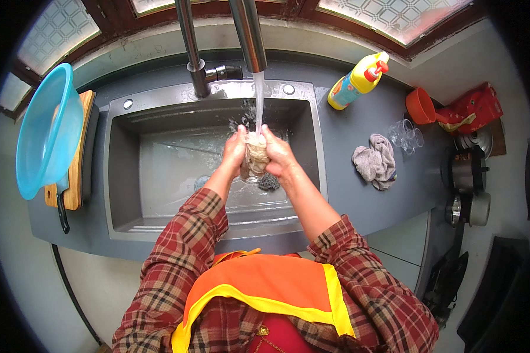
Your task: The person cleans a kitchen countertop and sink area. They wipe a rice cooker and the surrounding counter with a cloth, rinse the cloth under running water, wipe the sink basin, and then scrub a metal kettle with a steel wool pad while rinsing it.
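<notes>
Water runs from the metal faucet point(251, 48) onto a crumpled pale beige cloth-like item point(257, 152) held over the sink point(168, 176). My left hand point(235, 150) grips its left side and my right hand point(277, 152) its right side, with both thumbs near the stream. Water splashes behind the fingers. Just below the held item, a dark scouring pad point(268, 182) lies in the sink. What exactly the item is, I cannot tell; my hands cover parts of it.
A blue plastic basin point(48, 137) leans by a wooden cutting board point(73, 176) and a knife point(62, 212) at left. On the right counter stand a yellow pump bottle point(351, 84), a grey cloth point(375, 162), clear glasses point(405, 134), a red plastic dipper point(419, 106) and pots point(467, 170).
</notes>
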`<state>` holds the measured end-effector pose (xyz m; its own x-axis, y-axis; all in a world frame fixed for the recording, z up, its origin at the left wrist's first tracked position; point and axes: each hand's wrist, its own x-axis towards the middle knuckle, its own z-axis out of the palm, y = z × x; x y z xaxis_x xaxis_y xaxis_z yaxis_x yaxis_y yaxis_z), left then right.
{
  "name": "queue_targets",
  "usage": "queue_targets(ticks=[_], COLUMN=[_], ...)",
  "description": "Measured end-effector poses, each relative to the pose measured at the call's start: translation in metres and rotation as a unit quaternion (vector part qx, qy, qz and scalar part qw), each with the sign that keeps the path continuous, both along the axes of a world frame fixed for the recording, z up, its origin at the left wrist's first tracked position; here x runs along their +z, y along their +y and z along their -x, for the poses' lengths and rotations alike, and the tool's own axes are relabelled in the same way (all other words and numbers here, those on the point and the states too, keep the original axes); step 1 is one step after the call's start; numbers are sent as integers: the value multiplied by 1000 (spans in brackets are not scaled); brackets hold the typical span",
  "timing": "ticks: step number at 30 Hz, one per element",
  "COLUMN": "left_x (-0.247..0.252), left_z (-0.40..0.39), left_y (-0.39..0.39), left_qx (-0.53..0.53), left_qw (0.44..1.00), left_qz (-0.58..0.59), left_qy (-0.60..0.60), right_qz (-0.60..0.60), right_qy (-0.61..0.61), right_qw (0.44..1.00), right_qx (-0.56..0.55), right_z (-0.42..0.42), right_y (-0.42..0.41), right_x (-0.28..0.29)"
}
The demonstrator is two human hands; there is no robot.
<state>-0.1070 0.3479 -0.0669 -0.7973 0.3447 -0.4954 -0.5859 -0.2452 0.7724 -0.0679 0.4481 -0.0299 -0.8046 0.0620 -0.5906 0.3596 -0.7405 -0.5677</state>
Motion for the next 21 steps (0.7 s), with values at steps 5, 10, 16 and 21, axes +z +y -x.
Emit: queue_targets(ticks=[5, 10, 16, 21], left_x=[7, 25, 10, 7], left_z=[1, -2, -12, -19], left_y=[-18, -27, -29, -30], left_qx=[-71, -102, -122, -87], left_qw=[915, 944, 923, 943], left_qz=[-350, -278, -307, -278], left_qy=[-191, -145, -199, -161], right_qz=[93, -54, -252, -325], right_qy=[110, 136, 76, 168], right_qw=[989, 988, 956, 925], right_qx=[46, 48, 129, 106], right_z=[-6, -19, 0, 71], right_y=[37, 31, 39, 54], right_x=[-1, -2, 19, 26])
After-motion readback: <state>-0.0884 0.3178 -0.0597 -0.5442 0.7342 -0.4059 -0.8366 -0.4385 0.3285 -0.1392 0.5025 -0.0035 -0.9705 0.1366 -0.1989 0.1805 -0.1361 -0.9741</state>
